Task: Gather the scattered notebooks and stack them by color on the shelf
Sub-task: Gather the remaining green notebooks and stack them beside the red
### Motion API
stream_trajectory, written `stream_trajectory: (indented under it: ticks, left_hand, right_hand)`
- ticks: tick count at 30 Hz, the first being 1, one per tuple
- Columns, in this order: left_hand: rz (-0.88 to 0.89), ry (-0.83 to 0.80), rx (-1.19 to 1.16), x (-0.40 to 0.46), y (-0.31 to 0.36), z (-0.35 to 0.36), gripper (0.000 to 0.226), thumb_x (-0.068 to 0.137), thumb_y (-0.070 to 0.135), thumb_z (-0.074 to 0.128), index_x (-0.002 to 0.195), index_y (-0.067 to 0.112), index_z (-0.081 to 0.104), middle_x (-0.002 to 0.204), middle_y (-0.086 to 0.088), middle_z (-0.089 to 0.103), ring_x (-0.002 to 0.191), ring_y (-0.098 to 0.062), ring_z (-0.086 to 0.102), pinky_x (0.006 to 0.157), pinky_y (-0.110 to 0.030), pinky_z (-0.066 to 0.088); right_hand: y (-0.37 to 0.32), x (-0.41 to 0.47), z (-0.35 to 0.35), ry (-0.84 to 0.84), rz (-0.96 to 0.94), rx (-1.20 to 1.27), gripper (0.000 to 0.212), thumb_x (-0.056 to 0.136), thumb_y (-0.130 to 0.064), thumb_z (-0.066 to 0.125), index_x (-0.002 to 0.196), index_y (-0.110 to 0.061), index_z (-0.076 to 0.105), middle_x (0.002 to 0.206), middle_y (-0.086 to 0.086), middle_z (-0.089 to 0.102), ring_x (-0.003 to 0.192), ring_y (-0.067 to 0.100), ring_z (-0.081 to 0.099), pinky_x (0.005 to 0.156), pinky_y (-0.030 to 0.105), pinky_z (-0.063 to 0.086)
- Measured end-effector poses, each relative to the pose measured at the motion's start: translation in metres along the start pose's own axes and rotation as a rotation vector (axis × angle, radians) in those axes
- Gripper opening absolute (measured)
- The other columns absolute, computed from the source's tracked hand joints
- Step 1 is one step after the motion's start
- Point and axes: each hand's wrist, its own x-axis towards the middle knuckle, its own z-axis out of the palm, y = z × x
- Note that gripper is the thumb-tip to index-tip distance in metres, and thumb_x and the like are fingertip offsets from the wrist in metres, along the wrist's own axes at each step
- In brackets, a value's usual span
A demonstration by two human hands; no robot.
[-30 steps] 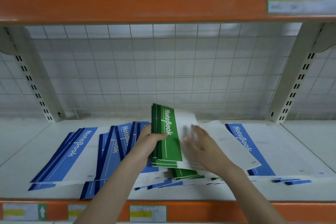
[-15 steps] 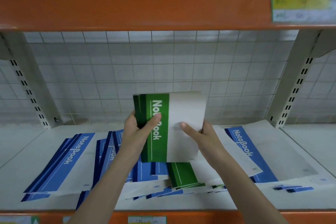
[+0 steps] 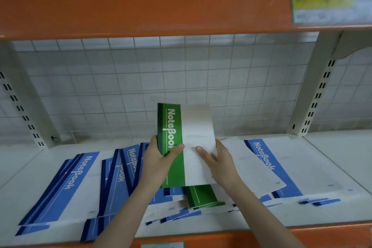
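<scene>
Both hands are gripping flat green notebooks (image 3: 182, 143) printed "NoteBook", left hand (image 3: 159, 159) clasping the spine, right hand (image 3: 218, 160) the white edge; blue notebooks (image 3: 66, 187) are lying on the shelf (image 3: 332, 153).

White shelf board (image 3: 332, 153) runs wide under an orange upper beam (image 3: 141, 6), with a blurred yellow-and-white label (image 3: 326, 2) at its right end. Behind, a white wire grid (image 3: 161, 78) backs onto pale tiles, flanked by slotted cream uprights (image 3: 320, 86).
</scene>
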Motion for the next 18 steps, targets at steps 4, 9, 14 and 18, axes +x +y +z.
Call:
stream_trajectory:
  ticks: [4, 9, 14, 18]
  left_hand:
    - [-0.168, -0.098, 0.168, 0.000, -0.003, 0.012, 0.028, 0.100, 0.037, 0.038, 0.105, 0.013, 0.051, 0.104, -0.011, 0.062, 0.089, -0.019, 0.061, 0.074, -0.033, 0.051]
    - [-0.314, -0.197, 0.118, 0.003, 0.012, 0.047, 0.029, 0.103, 0.038, 0.029, 0.102, 0.018, 0.050, 0.096, 0.000, 0.060, 0.086, -0.015, 0.060, 0.069, -0.030, 0.047]
    - [-0.303, -0.328, 0.104, -0.004, 0.034, 0.104, 0.026, 0.104, 0.036, 0.028, 0.085, 0.030, 0.045, 0.083, 0.007, 0.054, 0.073, -0.006, 0.053, 0.055, -0.025, 0.037]
    - [-0.316, -0.468, 0.049, -0.016, 0.049, 0.161, 0.023, 0.102, 0.030, 0.032, 0.090, 0.022, 0.050, 0.091, -0.004, 0.064, 0.079, -0.017, 0.064, 0.059, -0.027, 0.045]
  right_hand:
    - [0.002, -0.005, -0.012, 0.012, 0.249, -0.189, 0.031, 0.096, -0.043, 0.045, 0.102, -0.012, 0.044, 0.089, -0.005, 0.053, 0.081, 0.008, 0.052, 0.066, 0.023, 0.042]
    - [0.001, -0.014, -0.052, 0.129, 0.349, -0.309, 0.029, 0.103, -0.034, 0.028, 0.092, -0.011, 0.041, 0.074, -0.003, 0.043, 0.065, 0.006, 0.042, 0.050, 0.019, 0.033]
    - [0.000, -0.034, -0.108, 0.266, 0.431, -0.232, 0.029, 0.102, -0.034, 0.029, 0.086, -0.012, 0.041, 0.076, -0.001, 0.039, 0.065, 0.011, 0.038, 0.055, 0.024, 0.032]
    - [0.008, -0.056, -0.158, 0.420, 0.453, -0.240, 0.031, 0.102, -0.030, 0.033, 0.077, -0.012, 0.035, 0.071, 0.001, 0.034, 0.063, 0.012, 0.034, 0.056, 0.027, 0.029]
